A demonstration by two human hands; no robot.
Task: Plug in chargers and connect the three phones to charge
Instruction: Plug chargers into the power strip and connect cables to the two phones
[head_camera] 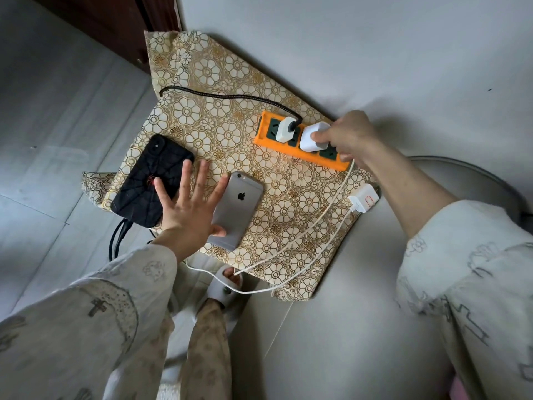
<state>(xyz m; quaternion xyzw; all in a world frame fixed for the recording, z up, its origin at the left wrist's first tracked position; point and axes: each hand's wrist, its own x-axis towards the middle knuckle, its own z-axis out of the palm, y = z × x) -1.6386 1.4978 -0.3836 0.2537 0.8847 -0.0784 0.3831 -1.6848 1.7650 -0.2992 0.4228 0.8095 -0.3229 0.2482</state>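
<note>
1. A white charger block is pinched by the right hand, fingers curled round its sides, at the orange power strip.
2. The left hand is held flat with fingers spread, touching the black-cased phone and the silver phone.
3. A second charger is seated in the strip; a third lies loose on the patterned cloth.
4. The block is judged light, rigid and smooth; its flat sides are best gripped.
</note>
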